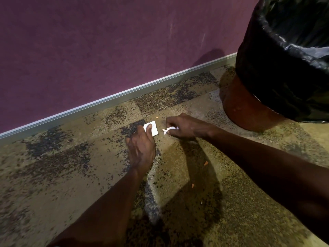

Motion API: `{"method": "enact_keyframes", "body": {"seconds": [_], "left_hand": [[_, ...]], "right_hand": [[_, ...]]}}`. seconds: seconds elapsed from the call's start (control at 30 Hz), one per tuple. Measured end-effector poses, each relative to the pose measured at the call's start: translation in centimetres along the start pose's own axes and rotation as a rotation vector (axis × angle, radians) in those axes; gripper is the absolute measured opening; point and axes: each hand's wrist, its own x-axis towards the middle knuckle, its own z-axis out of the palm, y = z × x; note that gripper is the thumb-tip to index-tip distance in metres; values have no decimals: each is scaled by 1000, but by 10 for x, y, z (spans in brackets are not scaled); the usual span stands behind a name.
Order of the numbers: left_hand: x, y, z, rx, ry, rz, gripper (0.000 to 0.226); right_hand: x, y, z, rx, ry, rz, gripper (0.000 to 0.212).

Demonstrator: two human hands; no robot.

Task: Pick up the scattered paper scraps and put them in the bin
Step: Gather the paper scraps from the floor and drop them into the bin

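Observation:
A flat white paper scrap lies on the speckled carpet near the wall. My left hand reaches down onto it, with a fingertip pressing on its left part; I cannot tell if it pinches the paper. Just to the right, my right hand has its fingers curled round a crumpled white paper scrap, whose end sticks out toward the left. The bin, reddish-brown with a black liner, stands at the upper right, close beside my right forearm.
A purple wall with a grey skirting strip runs diagonally behind the hands. Tiny orange bits lie on the carpet near my right forearm. The carpet stretches left and toward me.

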Motion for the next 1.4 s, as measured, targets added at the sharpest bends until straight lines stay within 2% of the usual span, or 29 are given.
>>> {"method": "enact_keyframes", "body": {"seconds": [0.07, 0.13, 0.23, 0.3, 0.37, 0.43, 0.53, 0.67, 0.8, 0.9, 1.0, 1.07, 1.13, 1.2, 1.3, 1.37, 1.4], "left_hand": [[0, 3, -2, -3, -7, -6, 48], [2, 4, -6, 56, -34, 34, 50], [16, 3, -13, 107, -158, 104, 54], [29, 8, -26, 74, -250, 74, 53], [38, 18, -41, -85, -292, -67, 55], [45, 32, -52, -344, -320, -184, 62], [53, 69, -71, -652, -338, -243, 67], [68, 150, -110, -973, -335, -270, 62], [80, 239, -147, -1188, -267, -226, 63], [73, 298, -180, -1232, -246, -186, 59], [51, 344, -208, -1201, -372, -78, 52], [34, 365, -217, -1141, -462, -10, 48], [25, 377, -222, -1115, -549, -18, 41], [21, 386, -222, -1113, -739, -14, 38], [22, 387, -216, -1103, -916, -94, 79], [25, 386, -209, -1148, -917, -70, 84], [28, 385, -205, -1184, -906, -43, 82]], "right_hand": [[-4, -8, 1, -15, -35, 30, 5], [-12, -14, -1, -19, -34, 65, 8], [-29, -22, -17, 53, 63, 147, 18], [-40, -27, -34, 112, 160, 193, 18], [-52, -32, -53, 150, 241, 218, 15], [-62, -40, -71, 228, 285, 241, 13], [-76, -55, -99, 273, 391, 277, 13], [-93, -78, -140, 437, 629, 266, 18], [-116, -94, -189, 469, 953, 221, 20], [-142, -95, -227, 548, 1180, 246, 22], [-166, -75, -262, 657, 1293, 330, 23], [-185, -58, -274, 732, 1280, 432, 16], [-200, -42, -278, 942, 1151, 504, 15], [-213, -29, -276, 1181, 1052, 500, 21], [-220, -17, -270, 1411, 1074, 594, 54], [-224, -18, -269, 1405, 1063, 641, 64], [-225, -18, -269, 1395, 1069, 635, 63]]}}
